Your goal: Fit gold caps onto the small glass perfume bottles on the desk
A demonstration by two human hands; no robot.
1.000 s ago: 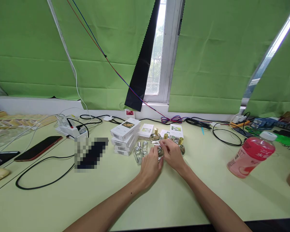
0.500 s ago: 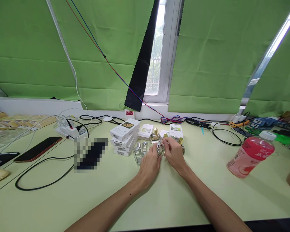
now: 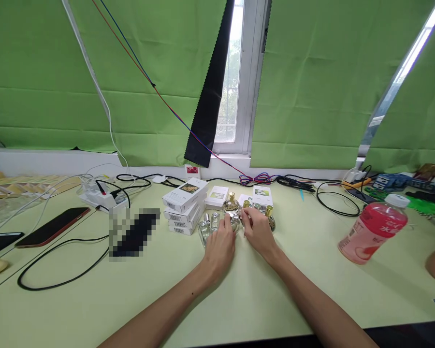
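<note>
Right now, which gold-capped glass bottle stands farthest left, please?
The rounded clear glass bottle just beyond your left hand; the other gold caps sit farther right.

The head camera faces forward and down; table (image 3: 253,299) near, window (image 3: 230,96) farther off

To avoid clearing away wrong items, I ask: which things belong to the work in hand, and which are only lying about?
Work, apparently: small glass bottles, stacked white boxes.
Lying about: pink drink bottle, red-edged phone, white power strip, black cables.
</note>
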